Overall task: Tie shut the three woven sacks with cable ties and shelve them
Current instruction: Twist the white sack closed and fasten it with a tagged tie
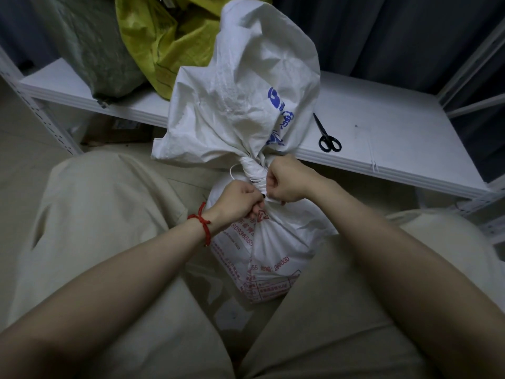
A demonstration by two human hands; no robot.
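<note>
My left hand [240, 199] and right hand [287, 184] are both curled tight and meet at the gathered neck of the white woven sack [246, 99], pinching the white cable tie [232, 170] looped around it. The sack stands between my knees, its printed top flopping toward the white shelf [382, 138]. On that shelf lie black scissors [329, 138], with a yellow sack [164, 36] and a green sack [90, 50] farther left.

Dim, flat room light with no glare. Edges bow with wide-angle distortion. Corners fall darker and softer.
</note>
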